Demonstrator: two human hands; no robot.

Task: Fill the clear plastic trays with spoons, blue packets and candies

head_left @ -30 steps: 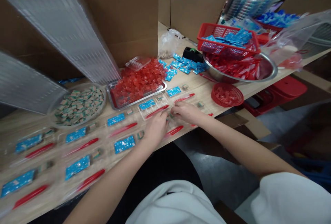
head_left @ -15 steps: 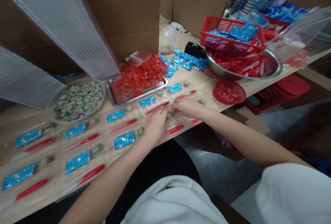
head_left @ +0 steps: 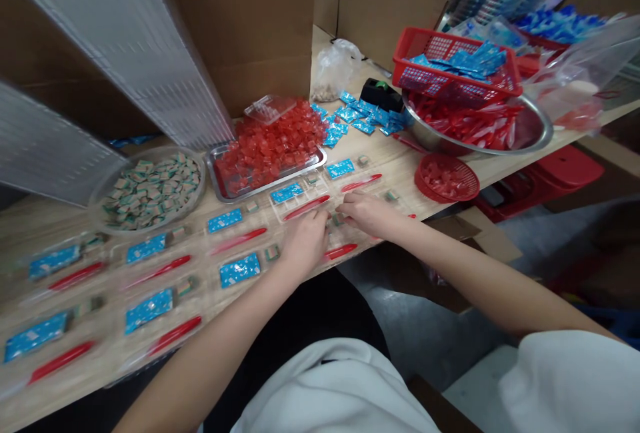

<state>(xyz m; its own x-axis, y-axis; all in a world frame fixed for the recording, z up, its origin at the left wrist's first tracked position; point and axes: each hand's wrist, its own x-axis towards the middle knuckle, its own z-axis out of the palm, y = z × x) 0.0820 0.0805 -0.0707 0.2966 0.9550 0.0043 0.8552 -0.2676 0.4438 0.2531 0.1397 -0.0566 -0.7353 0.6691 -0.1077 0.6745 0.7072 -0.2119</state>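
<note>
My left hand (head_left: pixel 306 238) is closed, fingers curled down over a clear plastic tray near the table's front edge. Beside it my right hand (head_left: pixel 367 212) is closed too, fingertips drawn together over the same area. Whatever either one grips is too small or hidden. A small green-and-beige block (head_left: pixel 336 220) shows between the hands, and a red-handled stick (head_left: pixel 341 251) lies just below them. Behind the left hand sits a filled tray with a blue packet (head_left: pixel 287 193) and a red-handled stick (head_left: pixel 307 207). Another blue packet (head_left: pixel 240 270) lies to the left.
Similar filled trays run leftward along the table. Behind them stand a round tub (head_left: pixel 197 210) of small blocks, a metal tray (head_left: pixel 300 170) heaped with red pieces, and tall stacks of clear trays (head_left: pixel 125 40). To the right are a small red basket (head_left: pixel 453 192) and a steel bowl (head_left: pixel 543 136).
My right hand has shifted slightly, its fingers a little farther from the left hand's fingertips. The left hand stays over nearly the same spot. The view has moved a little.
</note>
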